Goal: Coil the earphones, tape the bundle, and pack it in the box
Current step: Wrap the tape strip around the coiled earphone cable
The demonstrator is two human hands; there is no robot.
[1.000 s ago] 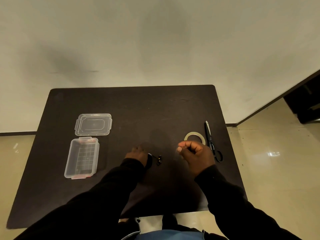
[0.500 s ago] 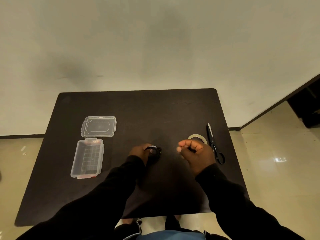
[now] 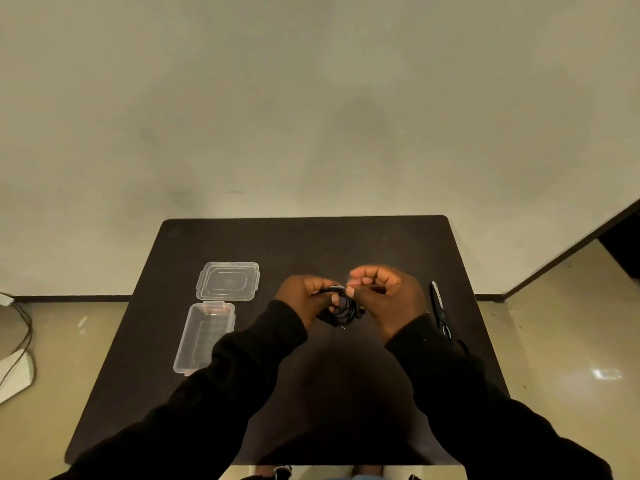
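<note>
A coil of black earphones (image 3: 341, 310) hangs between my two hands above the middle of the dark table (image 3: 311, 237). My left hand (image 3: 304, 296) grips the coil on its left side. My right hand (image 3: 384, 296) is curled tight, thumb and forefinger pinched against the top of the bundle on what looks like a small clear tape strip (image 3: 343, 288). The clear plastic box (image 3: 204, 336) lies open to the left, holding nothing, with its lid (image 3: 228, 280) flat on the table just behind it. My right hand hides the tape roll.
Black-handled scissors (image 3: 439, 310) lie along the table's right side, close to my right sleeve. The wall stands right behind the table's far edge. On the floor at the left are a cable (image 3: 20, 327) and a white object (image 3: 14, 375).
My left hand has lifted the earphone coil off the table. My right hand has moved left to meet it at the top of the bundle. The camera has tilted, so the table sits lower.
</note>
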